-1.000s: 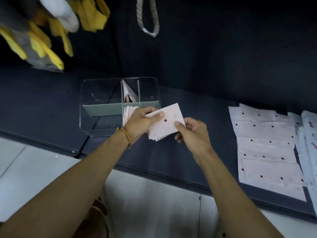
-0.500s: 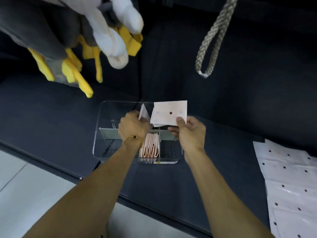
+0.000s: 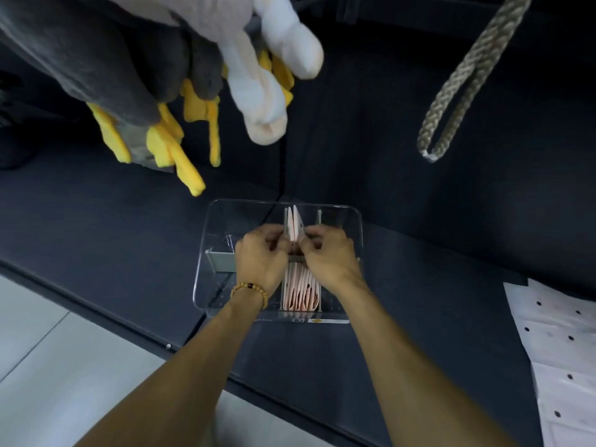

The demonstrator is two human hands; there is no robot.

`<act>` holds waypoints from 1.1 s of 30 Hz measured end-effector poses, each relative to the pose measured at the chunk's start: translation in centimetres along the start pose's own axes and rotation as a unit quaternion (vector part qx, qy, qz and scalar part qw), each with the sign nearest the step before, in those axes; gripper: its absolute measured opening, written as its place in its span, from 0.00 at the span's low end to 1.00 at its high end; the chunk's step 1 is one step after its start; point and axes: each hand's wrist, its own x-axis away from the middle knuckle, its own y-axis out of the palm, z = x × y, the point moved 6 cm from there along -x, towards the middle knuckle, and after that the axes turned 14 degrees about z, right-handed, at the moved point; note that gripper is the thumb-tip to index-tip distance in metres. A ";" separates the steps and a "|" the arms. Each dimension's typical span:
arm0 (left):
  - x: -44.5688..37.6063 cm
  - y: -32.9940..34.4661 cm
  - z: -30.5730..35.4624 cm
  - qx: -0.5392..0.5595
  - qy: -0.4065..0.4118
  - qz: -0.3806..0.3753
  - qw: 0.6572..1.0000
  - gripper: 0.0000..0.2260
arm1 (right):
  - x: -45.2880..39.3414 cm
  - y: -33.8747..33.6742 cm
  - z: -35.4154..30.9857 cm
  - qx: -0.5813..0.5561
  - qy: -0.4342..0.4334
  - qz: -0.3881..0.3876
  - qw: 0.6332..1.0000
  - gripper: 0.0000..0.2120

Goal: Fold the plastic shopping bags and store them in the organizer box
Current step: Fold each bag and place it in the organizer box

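Folded bag [image 3: 295, 225] held upright in rear middle slot of organizer box [image 3: 356, 227], pinched between curled fingers of left hand [image 3: 263, 256] and right hand [image 3: 329, 258]. Row of folded bags [image 3: 300, 291] stored in front slot. Unfolded bags [image 3: 561, 350] laid at right.

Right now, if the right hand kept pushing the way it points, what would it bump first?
The right hand points left, toward the folded pink-white plastic bag it pinches; just past that is the left hand. So probably the left hand's fingers, though depth is unclear.
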 end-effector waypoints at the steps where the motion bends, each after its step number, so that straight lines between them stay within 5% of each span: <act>1: 0.0 0.0 0.0 0.002 -0.002 -0.004 1.000 0.06 | 0.1 0.2 0.3 -0.013 0.011 -0.014 1.000 0.05; 6: 0.5 -0.3 0.4 0.068 -0.075 -0.004 0.995 0.06 | 1.2 -2.8 1.3 -0.056 0.019 0.066 0.996 0.11; 12: 6.7 -0.3 3.3 0.247 -0.194 -0.040 0.949 0.06 | 4.6 -10.8 5.0 -0.127 0.095 0.185 0.970 0.09; 18: 17.8 3.0 7.5 0.263 -0.199 -0.157 0.931 0.06 | 11.3 -22.3 13.6 -0.087 0.182 0.307 0.930 0.07; 26: 31.8 11.6 11.4 0.130 -0.051 -0.374 0.917 0.09 | 23.2 -34.6 27.9 0.064 0.352 0.374 0.856 0.19; 33: 37.2 18.4 12.1 -0.068 0.216 -0.486 0.844 0.24 | 22.6 -35.0 32.4 0.221 0.295 0.249 0.896 0.28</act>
